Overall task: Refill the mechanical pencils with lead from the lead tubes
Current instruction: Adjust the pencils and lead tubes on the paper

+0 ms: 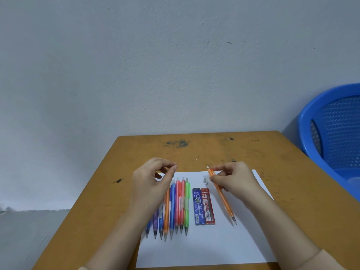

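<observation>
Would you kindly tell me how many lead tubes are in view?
2: the blue lead tube and the red lead tube lie side by side on the white paper.

Your desk (272,152) is mustard-brown with dark smudges. The paper sheet (204,246) is plain white. The row of pencils (171,211) runs blue, purple, blue, orange, blue, pink, red, green. The blue lead tube (198,206) has white lettering; the red lead tube (208,207) has white print. You hold an orange pencil (222,195). The chair (341,129) is bright blue with a perforated mesh pattern. The wall (155,65) is pale grey with dark specks.
</observation>
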Available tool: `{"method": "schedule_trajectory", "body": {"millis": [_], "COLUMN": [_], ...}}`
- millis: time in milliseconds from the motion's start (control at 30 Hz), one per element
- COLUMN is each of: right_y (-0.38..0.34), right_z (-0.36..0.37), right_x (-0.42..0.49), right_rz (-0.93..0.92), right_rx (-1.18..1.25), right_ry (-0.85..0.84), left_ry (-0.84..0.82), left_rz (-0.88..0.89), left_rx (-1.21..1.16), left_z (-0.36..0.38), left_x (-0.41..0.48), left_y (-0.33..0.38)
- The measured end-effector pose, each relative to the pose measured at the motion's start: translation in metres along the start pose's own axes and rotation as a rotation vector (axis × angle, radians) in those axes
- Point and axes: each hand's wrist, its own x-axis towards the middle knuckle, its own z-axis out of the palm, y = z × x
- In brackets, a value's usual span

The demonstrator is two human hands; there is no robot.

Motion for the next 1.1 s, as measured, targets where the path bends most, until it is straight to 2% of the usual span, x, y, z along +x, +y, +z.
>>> {"method": "schedule_trajectory", "body": {"millis": [133, 300, 467, 633, 833, 1100], "right_y": [-0.004, -0.011, -0.01, -0.009, -0.002, 0.001], "right_z": [0.0, 0.0, 0.002, -0.001, 0.0, 0.0], "right_x": [-0.004, -0.01, -0.009, -0.008, -0.005, -0.001], "right_rz": [-0.097, -0.216, -0.334, -0.539, -0.691, -0.724], "right_rx": [0.14, 0.192, 0.101, -0.183, -0.281, -0.337], "right_ry": [-0.023, -0.045, -0.037, 0.072, 0.132, 0.166], "left_ry": [-0.003, 0.007, 0.009, 0.008, 0.004, 0.01], "left_rz": [0.005, 0.023, 0.033, 0.035, 0.043, 0.056], "left_rx": [0.011, 0.006, 0.001, 0.012, 0.015, 0.017], "left_z": [0.0, 0.0, -0.001, -0.002, -0.002, -0.003], "left_x": [0.001, 0.002, 0.002, 0.002, 0.003, 0.003], "left_y": [-0.001, -0.003, -0.005, -0.006, -0.006, -0.006]}}
